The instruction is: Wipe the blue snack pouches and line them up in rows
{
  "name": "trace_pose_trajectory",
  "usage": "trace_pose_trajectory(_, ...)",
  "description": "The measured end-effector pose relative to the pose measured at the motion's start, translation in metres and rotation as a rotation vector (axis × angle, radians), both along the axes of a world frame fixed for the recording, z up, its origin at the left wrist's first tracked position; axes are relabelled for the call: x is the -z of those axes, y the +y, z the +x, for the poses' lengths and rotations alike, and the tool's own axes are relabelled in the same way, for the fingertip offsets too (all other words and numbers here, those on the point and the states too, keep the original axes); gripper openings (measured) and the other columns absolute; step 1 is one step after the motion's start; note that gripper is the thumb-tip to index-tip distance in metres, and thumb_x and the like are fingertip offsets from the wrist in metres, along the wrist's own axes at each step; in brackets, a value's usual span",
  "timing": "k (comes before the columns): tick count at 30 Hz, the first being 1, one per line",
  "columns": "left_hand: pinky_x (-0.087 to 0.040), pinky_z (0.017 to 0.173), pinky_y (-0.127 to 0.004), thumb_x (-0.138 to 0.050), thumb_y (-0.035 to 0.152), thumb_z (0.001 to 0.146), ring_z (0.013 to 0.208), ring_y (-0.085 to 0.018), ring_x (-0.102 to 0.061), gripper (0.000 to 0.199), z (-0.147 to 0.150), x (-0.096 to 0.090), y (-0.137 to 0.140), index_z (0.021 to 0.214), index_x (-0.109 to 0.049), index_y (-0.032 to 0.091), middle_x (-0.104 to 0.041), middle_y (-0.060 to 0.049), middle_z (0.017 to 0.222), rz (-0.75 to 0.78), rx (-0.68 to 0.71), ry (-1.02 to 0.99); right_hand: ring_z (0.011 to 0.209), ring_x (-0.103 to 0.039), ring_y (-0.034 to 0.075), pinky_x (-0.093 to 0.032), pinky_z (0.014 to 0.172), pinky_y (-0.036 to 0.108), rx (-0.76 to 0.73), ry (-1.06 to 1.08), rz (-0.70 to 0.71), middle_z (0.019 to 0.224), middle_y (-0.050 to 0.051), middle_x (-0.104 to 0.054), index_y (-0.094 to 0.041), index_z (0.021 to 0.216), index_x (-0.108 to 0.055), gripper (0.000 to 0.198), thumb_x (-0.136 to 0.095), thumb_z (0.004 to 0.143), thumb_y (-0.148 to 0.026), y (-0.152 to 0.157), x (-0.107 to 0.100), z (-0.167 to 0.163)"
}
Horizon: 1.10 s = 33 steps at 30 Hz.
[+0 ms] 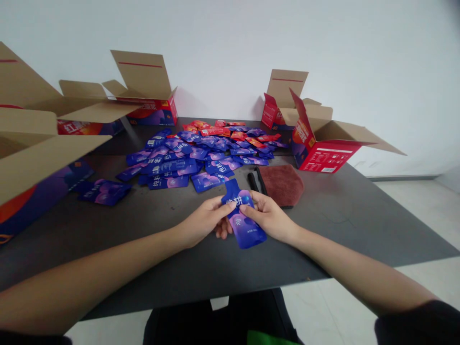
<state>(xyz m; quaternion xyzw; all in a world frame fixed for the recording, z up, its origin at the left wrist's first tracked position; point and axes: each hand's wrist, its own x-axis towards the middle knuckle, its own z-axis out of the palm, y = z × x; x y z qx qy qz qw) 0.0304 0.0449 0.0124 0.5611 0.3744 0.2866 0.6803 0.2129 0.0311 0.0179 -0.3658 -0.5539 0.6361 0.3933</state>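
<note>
Both hands grip one blue and purple pouch with white lettering, held tilted above the front part of the table. My left hand has its thumb on the pouch's front and its fingers curled behind. On the other side, my right hand pinches the upper edge, thumb across the print. Beyond the hands lies a heap of similar blue pouches, with red pouches mixed in toward the back. A brown cloth with a black edge rests just behind my right hand.
Open cartons stand along the left, one close to my left arm. Two more red cartons, one nearer and one at the back, stand on the right. A few pouches lie apart on the grey table.
</note>
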Motion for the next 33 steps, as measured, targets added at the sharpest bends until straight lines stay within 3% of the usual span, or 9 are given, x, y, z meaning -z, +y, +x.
trace_pose_trajectory(5, -0.038, 0.041, -0.017, -0.059, 0.042, 0.085, 0.041, -0.008, -0.051, 0.029, -0.003, -0.002, -0.001, 0.094, -0.049, 0.017, -0.058, 0.005, 0.054, 0.147, -0.082, -0.007, 0.051, -0.062, 0.010, -0.049, 0.046, 0.021, -0.247, -0.064, -0.115, 0.081, 0.005, -0.068, -0.014, 0.101, -0.055, 0.038, -0.058, 0.085, -0.048, -0.002, -0.006, 0.003)
trace_pose_trajectory(8, -0.037, 0.041, -0.016, -0.059, 0.041, 0.086, 0.041, -0.007, -0.050, 0.026, -0.002, -0.001, 0.000, 0.089, -0.047, 0.017, -0.059, 0.005, 0.055, 0.110, -0.107, -0.030, 0.047, -0.062, 0.011, -0.047, 0.040, 0.018, -0.258, -0.088, -0.143, 0.076, 0.007, -0.069, -0.011, 0.096, -0.059, 0.039, -0.056, 0.087, -0.049, -0.002, -0.007, 0.006)
trace_pose_trajectory(12, -0.039, 0.044, -0.017, -0.060, 0.042, 0.084, 0.045, -0.009, -0.056, 0.029, -0.001, 0.003, 0.003, 0.090, -0.049, 0.016, -0.062, 0.002, 0.058, -0.025, -0.038, -0.078, 0.043, -0.060, 0.010, -0.044, 0.037, 0.016, -0.163, -0.089, -0.102, 0.065, 0.004, -0.067, -0.011, 0.088, -0.060, 0.038, -0.059, 0.085, -0.049, 0.000, -0.003, 0.006)
trace_pose_trajectory(15, -0.040, 0.044, -0.019, -0.059, 0.048, 0.083, 0.046, -0.011, -0.057, 0.034, -0.002, 0.005, 0.002, 0.082, -0.052, 0.014, -0.063, -0.001, 0.057, -0.004, 0.027, -0.027, 0.044, -0.060, 0.009, -0.044, 0.038, 0.016, -0.223, -0.090, -0.082, 0.076, 0.007, -0.070, -0.011, 0.090, -0.061, 0.041, -0.058, 0.085, -0.051, 0.000, -0.001, 0.005)
trace_pose_trajectory(18, -0.039, 0.043, -0.019, -0.060, 0.047, 0.083, 0.042, -0.009, -0.053, 0.034, -0.002, 0.008, -0.002, 0.075, -0.052, 0.015, -0.058, 0.002, 0.050, 0.080, -0.050, 0.002, 0.048, -0.061, 0.009, -0.047, 0.041, 0.018, -0.333, -0.097, -0.151, 0.082, 0.009, -0.070, -0.010, 0.097, -0.062, 0.045, -0.055, 0.086, -0.053, -0.002, -0.002, 0.006)
trace_pose_trajectory(23, -0.037, 0.041, -0.018, -0.062, 0.047, 0.082, 0.040, -0.008, -0.049, 0.034, -0.001, 0.009, -0.004, 0.073, -0.050, 0.016, -0.054, 0.005, 0.047, 0.152, -0.136, -0.002, 0.051, -0.061, 0.009, -0.049, 0.047, 0.018, -0.405, -0.080, -0.227, 0.075, 0.006, -0.068, -0.010, 0.099, -0.062, 0.043, -0.065, 0.081, -0.049, -0.002, -0.002, 0.011)
trace_pose_trajectory(28, -0.037, 0.040, -0.018, -0.057, 0.052, 0.084, 0.039, -0.008, -0.050, 0.041, -0.001, 0.008, 0.002, 0.067, -0.052, 0.014, -0.057, 0.001, 0.048, 0.077, -0.095, 0.025, 0.039, -0.048, 0.006, -0.035, 0.036, 0.017, -0.267, -0.166, -0.118, 0.062, 0.000, -0.062, -0.012, 0.087, -0.057, 0.033, -0.065, 0.080, -0.043, -0.002, -0.005, 0.014)
trace_pose_trajectory(31, -0.037, 0.038, -0.019, -0.043, 0.059, 0.088, 0.039, -0.011, -0.054, 0.051, -0.002, 0.006, 0.010, 0.071, -0.055, 0.013, -0.060, -0.004, 0.051, -0.107, -0.002, -0.014, 0.036, -0.041, 0.006, -0.029, 0.035, 0.018, 0.013, -0.283, 0.073, 0.056, -0.006, -0.054, -0.018, 0.090, -0.048, 0.026, -0.063, 0.079, -0.036, -0.003, -0.009, 0.014)
trace_pose_trajectory(33, -0.044, 0.042, -0.021, -0.040, 0.064, 0.088, 0.050, -0.015, -0.063, 0.054, -0.004, 0.004, 0.014, 0.087, -0.057, 0.012, -0.068, -0.009, 0.066, -0.232, 0.089, -0.088, 0.041, -0.040, 0.006, -0.030, 0.040, 0.018, 0.218, -0.359, 0.273, 0.057, -0.009, -0.048, -0.021, 0.089, -0.044, 0.022, -0.062, 0.077, -0.025, -0.006, -0.010, 0.014)
